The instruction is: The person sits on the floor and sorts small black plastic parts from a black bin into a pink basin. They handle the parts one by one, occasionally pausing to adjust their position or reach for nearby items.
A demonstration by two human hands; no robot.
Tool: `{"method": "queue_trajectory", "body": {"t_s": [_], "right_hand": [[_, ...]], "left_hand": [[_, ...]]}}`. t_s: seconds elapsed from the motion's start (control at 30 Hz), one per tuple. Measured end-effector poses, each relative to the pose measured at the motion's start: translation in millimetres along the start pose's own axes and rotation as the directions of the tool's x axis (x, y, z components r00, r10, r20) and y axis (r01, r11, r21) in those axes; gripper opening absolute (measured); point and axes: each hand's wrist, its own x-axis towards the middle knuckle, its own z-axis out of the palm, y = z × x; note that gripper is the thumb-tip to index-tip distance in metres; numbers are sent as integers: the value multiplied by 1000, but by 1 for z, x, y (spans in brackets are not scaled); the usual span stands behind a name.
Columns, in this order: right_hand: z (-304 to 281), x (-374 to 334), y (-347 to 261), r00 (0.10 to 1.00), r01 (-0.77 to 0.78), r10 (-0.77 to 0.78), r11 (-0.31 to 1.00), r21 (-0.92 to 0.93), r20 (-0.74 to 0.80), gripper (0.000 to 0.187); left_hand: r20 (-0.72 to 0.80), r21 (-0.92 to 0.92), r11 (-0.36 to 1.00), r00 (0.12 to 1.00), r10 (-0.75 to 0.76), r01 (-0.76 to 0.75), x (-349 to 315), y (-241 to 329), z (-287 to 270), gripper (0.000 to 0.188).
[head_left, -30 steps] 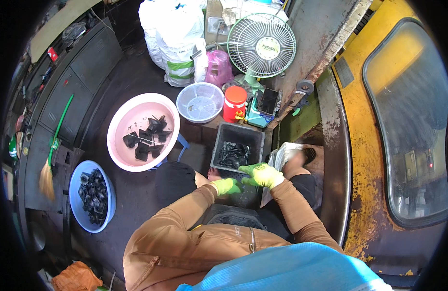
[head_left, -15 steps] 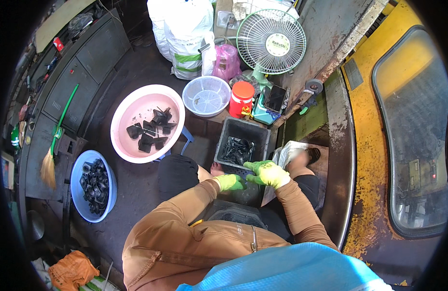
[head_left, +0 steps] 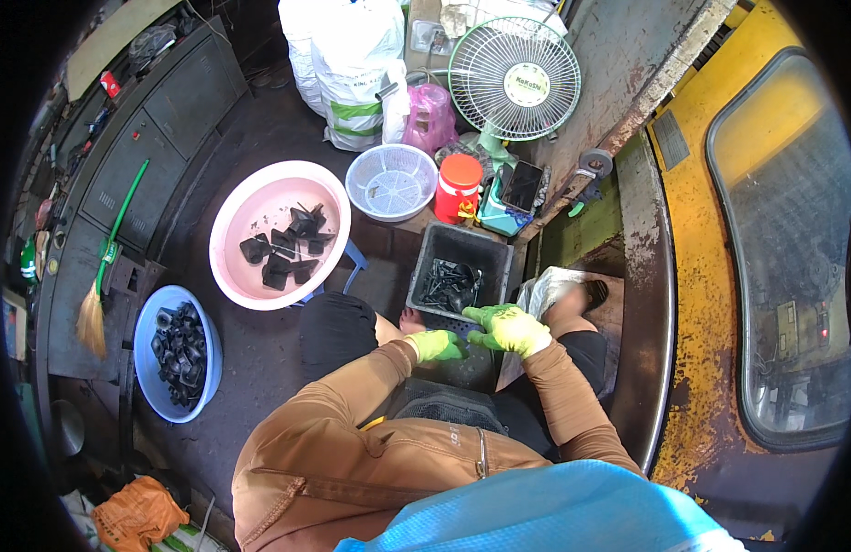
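Observation:
Both my hands wear yellow-green gloves and meet close together over my lap, at the near edge of a dark grey crate (head_left: 423,241). My left hand (head_left: 438,346) is closed, its fingertips pointing right. Just beside it, my right hand (head_left: 510,329) is closed too, with thumb and fingers pressed together toward the left. Something small and dark shows between the gloves, but its kind is too hard to make out. Inside the crate lie several black scraps (head_left: 451,285). A dark mesh-like surface (head_left: 453,403) is on my lap below the hands.
To the left, a pink basin (head_left: 232,267) on a blue stool holds several black moulded parts (head_left: 306,222). A blue tub (head_left: 214,373) is full of similar parts. Beyond the crate stand a white strainer basket (head_left: 391,158), a red jug (head_left: 459,184) and a fan (head_left: 515,83). Yellow machinery (head_left: 697,276) rises at right.

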Motion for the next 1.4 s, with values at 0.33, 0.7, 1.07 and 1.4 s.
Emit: {"method": "queue_trajectory", "body": {"t_s": [0.33, 0.7, 1.07, 1.4], "right_hand": [[0, -1, 0, 1000, -12, 12, 1000, 7, 3, 60], [-2, 0, 0, 999, -39, 38, 999, 21, 37, 62], [3, 2, 4, 999, -40, 39, 999, 14, 34, 63], [4, 3, 6, 998, -41, 41, 999, 10, 50, 64]], "left_hand": [[26, 31, 999, 999, -26, 25, -4, 10, -12, 42], [49, 61, 997, 998, -42, 39, -7, 22, -24, 44], [61, 102, 994, 997, -50, 44, -10, 36, -37, 47], [166, 89, 993, 982, -95, 81, -10, 49, -47, 46]]}}
